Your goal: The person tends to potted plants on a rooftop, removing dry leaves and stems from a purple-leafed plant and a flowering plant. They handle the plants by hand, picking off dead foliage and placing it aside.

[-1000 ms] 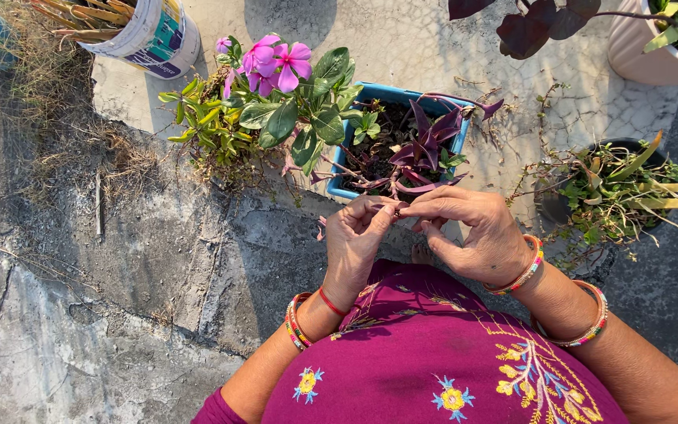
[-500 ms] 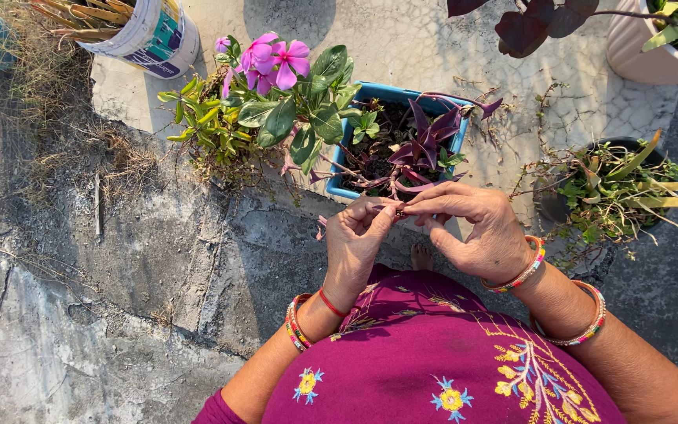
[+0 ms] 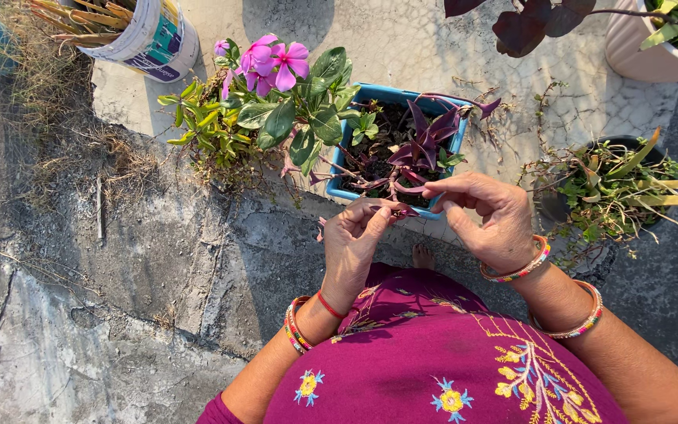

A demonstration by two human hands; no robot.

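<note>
Head view shows your two hands drawn apart compared with half a second back: then the fingertips met over one small purple plant piece, and now your right hand (image 3: 486,222) has lifted away toward the blue pot (image 3: 433,208), fingers curled with thumb and forefinger close together; whether a sliver sits between them, you cannot tell. Your left hand (image 3: 357,239) pinches the purple cutting (image 3: 395,209) between thumb and fingertips, just in front of the pot's near rim. By my judgement the piece has been split or stripped, and the left hand has the remainder.

Counted: two hands, one blue pot of purple-leaved plants, one pink-flowered plant (image 3: 276,94) beside it, one white bucket (image 3: 147,35), one dark pot (image 3: 617,184) at right, one pale pot (image 3: 649,55) in the top corner.
</note>
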